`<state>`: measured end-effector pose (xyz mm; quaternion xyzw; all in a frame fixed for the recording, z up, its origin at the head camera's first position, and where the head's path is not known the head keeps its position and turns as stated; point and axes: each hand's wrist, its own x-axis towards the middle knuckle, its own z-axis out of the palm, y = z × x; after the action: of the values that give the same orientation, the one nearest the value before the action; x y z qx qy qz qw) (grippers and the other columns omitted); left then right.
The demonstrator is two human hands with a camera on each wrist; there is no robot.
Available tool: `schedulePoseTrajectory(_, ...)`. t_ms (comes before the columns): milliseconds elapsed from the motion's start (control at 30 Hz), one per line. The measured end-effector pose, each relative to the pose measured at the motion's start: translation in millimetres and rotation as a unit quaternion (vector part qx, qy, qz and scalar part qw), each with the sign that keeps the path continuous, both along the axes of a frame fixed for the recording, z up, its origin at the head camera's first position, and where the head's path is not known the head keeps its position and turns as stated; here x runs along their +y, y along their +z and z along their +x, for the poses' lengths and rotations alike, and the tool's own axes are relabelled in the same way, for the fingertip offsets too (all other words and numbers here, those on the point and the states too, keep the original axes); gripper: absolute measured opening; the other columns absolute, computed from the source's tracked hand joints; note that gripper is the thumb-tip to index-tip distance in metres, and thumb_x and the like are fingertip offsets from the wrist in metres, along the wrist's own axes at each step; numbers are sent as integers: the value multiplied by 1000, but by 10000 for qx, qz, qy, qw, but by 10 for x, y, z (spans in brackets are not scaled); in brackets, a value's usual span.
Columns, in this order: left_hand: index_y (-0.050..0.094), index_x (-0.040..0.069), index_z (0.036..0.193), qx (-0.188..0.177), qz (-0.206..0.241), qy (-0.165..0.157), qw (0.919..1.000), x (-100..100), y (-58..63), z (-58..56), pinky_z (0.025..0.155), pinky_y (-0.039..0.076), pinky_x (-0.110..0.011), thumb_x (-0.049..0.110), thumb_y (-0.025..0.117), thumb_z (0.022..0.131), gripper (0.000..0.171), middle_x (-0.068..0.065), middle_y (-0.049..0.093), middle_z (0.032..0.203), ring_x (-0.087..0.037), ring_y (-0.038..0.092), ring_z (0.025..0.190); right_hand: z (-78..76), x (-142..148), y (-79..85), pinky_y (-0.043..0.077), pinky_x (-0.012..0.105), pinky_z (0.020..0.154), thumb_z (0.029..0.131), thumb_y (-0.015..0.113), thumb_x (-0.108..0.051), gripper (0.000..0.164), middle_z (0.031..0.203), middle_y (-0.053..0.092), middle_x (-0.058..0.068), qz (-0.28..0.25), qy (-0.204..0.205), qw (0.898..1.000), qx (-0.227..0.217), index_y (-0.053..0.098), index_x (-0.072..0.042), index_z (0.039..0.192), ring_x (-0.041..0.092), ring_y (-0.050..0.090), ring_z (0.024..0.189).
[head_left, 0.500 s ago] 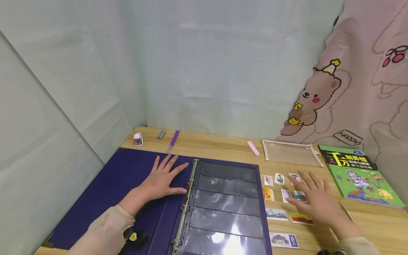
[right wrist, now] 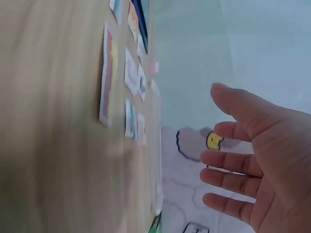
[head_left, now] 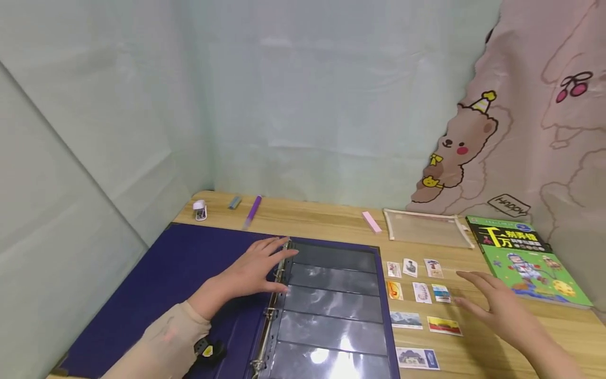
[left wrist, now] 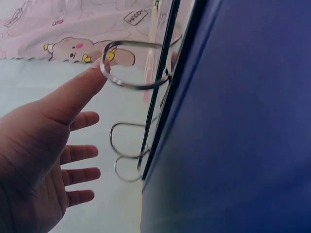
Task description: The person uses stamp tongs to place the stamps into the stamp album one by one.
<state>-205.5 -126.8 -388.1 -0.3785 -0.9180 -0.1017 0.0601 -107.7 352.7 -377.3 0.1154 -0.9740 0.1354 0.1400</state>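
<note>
A dark blue ring binder (head_left: 199, 263) lies spread on the table, its metal rings (head_left: 271, 312) along the middle. On its right side is a black stock page (head_left: 333, 305) with clear pocket strips that carry glare. My left hand (head_left: 248, 268) hovers over the upper rings, fingers loosely bent and thumb apart, holding nothing. In the left wrist view its thumb tip appears beside one ring; whether they touch I cannot tell. Several stamps (head_left: 422, 292) lie in rows right of the binder. Just right of them my right hand (head_left: 506, 313) hangs above the wood, fingers relaxed, nothing held.
Behind the stamps lie a mesh zip pouch (head_left: 428, 228) and a pink stick-like block (head_left: 371, 222). A green book (head_left: 532, 263) is at far right. Along the back left are a purple pen (head_left: 253, 209), a small grey-blue piece (head_left: 234, 202) and a white stapler-like item (head_left: 200, 209).
My left hand has shifted right onto the ring line, its fingers drawn closer together. My right hand has moved right, uncovering stamps it had partly hidden. The head view has turned slightly.
</note>
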Motion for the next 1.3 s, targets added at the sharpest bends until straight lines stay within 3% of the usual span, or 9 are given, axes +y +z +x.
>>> schedulePoseTrajectory(133,36,26,137,-269,-81,-238,9993,110,-8,-20,104,26,-51,62,59,71,79,-7,30,146,-31,30,132,111,118,-34,42,56,72,79,67,-32,47,108,58,21,-78,-340,9994,-60,55,-2,115,42,52,96)
schedulePoseTrajectory(300,36,25,137,-508,-145,-475,9975,238,-42,-70,106,25,-49,60,60,72,77,-6,32,145,-31,31,133,211,303,-99,46,49,62,84,61,-36,49,102,60,24,-7,-943,9942,-527,55,3,113,38,59,82)
schedulePoseTrajectory(567,39,26,135,-712,-78,-483,9963,318,-154,-152,108,23,-48,59,61,72,75,-5,34,144,-23,34,131,246,534,-231,45,43,57,86,56,-40,52,90,61,21,132,-1497,9828,-1073,54,6,112,30,58,74)
schedulePoseTrajectory(867,42,26,133,-732,-67,-370,9966,341,-331,-239,107,25,-48,61,60,72,72,-3,38,141,-24,35,130,265,769,-314,46,40,59,85,48,-55,73,89,59,24,154,-2005,9589,-2000,52,13,111,28,58,71)
schedulePoseTrajectory(1067,48,25,128,-531,21,-462,9975,355,-350,-303,105,26,-47,61,60,72,68,-1,43,137,-23,36,128,262,882,-364,44,35,59,80,47,-64,77,79,62,6,47,-2157,9427,-2544,57,10,101,17,56,69)
schedulePoseTrajectory(1167,52,25,124,-494,115,-529,9973,357,-341,-319,105,27,-47,61,61,72,64,-2,44,136,-24,37,127,256,887,-394,44,34,59,80,53,-58,66,77,62,2,41,-2199,9414,-2559,60,5,96,14,55,68)
schedulePoseTrajectory(1300,53,25,122,-506,190,-556,9970,364,-343,-332,104,26,-48,61,61,72,63,-1,44,136,-23,37,127,267,874,-413,44,36,59,83,61,-35,40,76,63,3,83,-2203,9481,-2292,61,4,92,15,55,67)
